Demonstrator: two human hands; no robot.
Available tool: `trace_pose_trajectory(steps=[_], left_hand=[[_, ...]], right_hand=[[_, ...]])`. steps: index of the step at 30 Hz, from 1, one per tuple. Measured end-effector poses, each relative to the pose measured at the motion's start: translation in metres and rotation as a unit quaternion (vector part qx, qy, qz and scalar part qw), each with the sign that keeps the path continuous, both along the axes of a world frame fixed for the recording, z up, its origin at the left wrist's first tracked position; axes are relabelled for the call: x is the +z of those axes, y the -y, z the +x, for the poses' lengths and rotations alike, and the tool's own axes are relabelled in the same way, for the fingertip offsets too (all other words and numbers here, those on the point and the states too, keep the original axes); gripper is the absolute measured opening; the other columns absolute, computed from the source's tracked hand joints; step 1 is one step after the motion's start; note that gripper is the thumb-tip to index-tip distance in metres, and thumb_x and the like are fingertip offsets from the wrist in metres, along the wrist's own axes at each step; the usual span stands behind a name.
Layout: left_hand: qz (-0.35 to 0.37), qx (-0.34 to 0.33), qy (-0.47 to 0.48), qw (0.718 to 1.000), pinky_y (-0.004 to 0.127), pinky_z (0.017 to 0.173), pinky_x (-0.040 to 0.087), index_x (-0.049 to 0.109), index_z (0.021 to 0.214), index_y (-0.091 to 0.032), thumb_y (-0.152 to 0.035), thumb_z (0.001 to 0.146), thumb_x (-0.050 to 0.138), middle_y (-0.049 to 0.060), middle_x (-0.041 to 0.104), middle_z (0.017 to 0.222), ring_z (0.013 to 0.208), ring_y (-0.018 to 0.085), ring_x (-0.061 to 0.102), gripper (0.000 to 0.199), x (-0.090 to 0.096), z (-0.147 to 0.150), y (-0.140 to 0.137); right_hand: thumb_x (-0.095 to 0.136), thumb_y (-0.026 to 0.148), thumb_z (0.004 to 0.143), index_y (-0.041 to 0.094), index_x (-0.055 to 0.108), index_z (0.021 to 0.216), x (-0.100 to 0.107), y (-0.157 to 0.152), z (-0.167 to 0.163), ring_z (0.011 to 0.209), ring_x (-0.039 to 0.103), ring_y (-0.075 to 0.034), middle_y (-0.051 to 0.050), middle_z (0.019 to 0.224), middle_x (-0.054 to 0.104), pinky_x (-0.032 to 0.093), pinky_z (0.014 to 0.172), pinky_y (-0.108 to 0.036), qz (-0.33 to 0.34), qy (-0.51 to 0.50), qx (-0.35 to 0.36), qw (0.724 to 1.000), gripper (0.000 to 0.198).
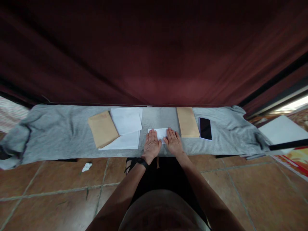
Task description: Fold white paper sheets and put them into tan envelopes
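A small white paper (pixel 162 132) is noted just below the centre of the frame, lying on the grey cloth (pixel 64 134) that covers the table (pixel 158 118). The left hand (pixel 152 147) and the right hand (pixel 173 142) are laid flat upon its two ends, palms down, fingers extended and thumbs turned inward; nothing is gripped by either. Whether the paper is folded cannot be determined, as much of it is covered. Skewing or creasing is judged possible should unequal pressure be applied by the two hands, and slipping could be caused by the soft cloth, which is visibly rumpled toward both sides of the frame. Left of centre, loose white sheets (pixel 126 122) are overlapped by a tilted brown envelope (pixel 103 128); these could be disarranged if the cloth were dragged or if they were brushed by the left forearm. Right of centre, a brown packet (pixel 188 122) is found just beside the right hand, with a phone (pixel 205 129) close against its far side; by an outward sweep, the packet could be pushed into the phone. No contact between those two can be confirmed.
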State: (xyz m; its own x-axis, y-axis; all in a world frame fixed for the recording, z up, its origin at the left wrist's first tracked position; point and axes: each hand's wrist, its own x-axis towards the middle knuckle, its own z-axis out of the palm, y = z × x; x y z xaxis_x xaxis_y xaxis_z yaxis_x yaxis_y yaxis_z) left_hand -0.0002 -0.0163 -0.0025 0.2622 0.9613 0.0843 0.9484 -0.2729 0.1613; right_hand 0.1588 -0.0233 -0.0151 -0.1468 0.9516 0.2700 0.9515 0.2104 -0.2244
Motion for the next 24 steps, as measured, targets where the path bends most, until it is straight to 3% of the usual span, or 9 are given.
trace_pose_trajectory(steps=[10,19,24], left_hand=[[0.022,0.021,0.003,1.000,0.052,0.124,0.019,0.026,0.153,0.004,-0.042,0.100,0.036,0.026,0.023,0.161,0.152,0.033,0.018,0.072,-0.002,-0.003,0.013],[0.044,0.018,0.018,0.999,0.055,0.123,0.020,0.019,0.158,-0.008,-0.041,0.100,0.040,0.020,0.019,0.163,0.153,0.031,0.015,0.070,-0.011,-0.009,0.020],[0.043,0.015,0.011,0.999,0.054,0.123,0.021,0.021,0.157,-0.004,-0.039,0.101,0.037,0.023,0.021,0.162,0.153,0.031,0.015,0.068,-0.010,-0.014,0.025]], right_hand=[[0.033,0.039,0.105,0.008,0.033,0.155,0.000,0.007,0.001,0.145,0.038,-0.030,-0.017,0.158,0.037,0.027,0.119,-0.051,0.005,0.004,-0.006,1.000,0.058],[0.033,0.032,0.104,0.009,0.035,0.154,-0.002,0.020,0.005,0.144,0.039,-0.030,-0.016,0.156,0.040,0.028,0.119,-0.050,0.011,0.004,-0.022,1.000,0.055],[0.033,0.029,0.103,0.010,0.034,0.154,-0.003,0.027,0.011,0.145,0.039,-0.029,-0.016,0.156,0.042,0.029,0.119,-0.050,0.010,0.000,-0.027,1.000,0.054]])
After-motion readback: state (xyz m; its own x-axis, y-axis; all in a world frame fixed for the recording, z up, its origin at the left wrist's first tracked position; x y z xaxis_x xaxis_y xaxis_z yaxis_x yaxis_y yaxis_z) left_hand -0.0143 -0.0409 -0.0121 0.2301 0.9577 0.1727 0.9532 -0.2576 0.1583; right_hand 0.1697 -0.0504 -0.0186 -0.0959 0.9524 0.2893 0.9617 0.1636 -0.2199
